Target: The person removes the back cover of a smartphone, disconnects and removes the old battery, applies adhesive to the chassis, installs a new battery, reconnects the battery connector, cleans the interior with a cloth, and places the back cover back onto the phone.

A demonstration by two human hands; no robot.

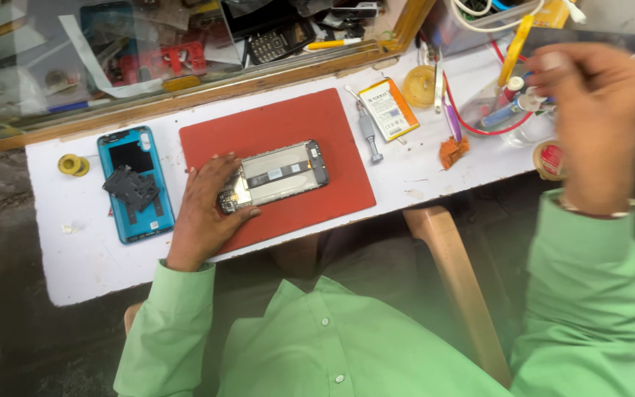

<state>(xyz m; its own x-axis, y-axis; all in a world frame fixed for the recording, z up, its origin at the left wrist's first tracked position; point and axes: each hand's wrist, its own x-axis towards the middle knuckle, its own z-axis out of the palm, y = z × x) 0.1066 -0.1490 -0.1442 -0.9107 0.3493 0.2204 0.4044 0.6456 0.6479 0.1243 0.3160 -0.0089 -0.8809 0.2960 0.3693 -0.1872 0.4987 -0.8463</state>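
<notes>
An opened phone [277,175] with its back removed lies on a red mat [281,125] on the white worktop. My left hand [206,209] rests on the mat and grips the phone's left end. My right hand [597,121] is raised at the right, blurred, above a clear plastic container of small tools [505,110]; whether it holds anything I cannot tell. A blue phone back cover [137,184] with a dark inner plate [132,186] on it lies left of the mat.
A phone battery with an orange edge [387,109], a grey screwdriver [370,132], a yellow tape roll [73,165], a round yellow tub [419,84] and an orange rag [453,151] lie on the worktop. A glass display case with phone parts [148,51] runs behind.
</notes>
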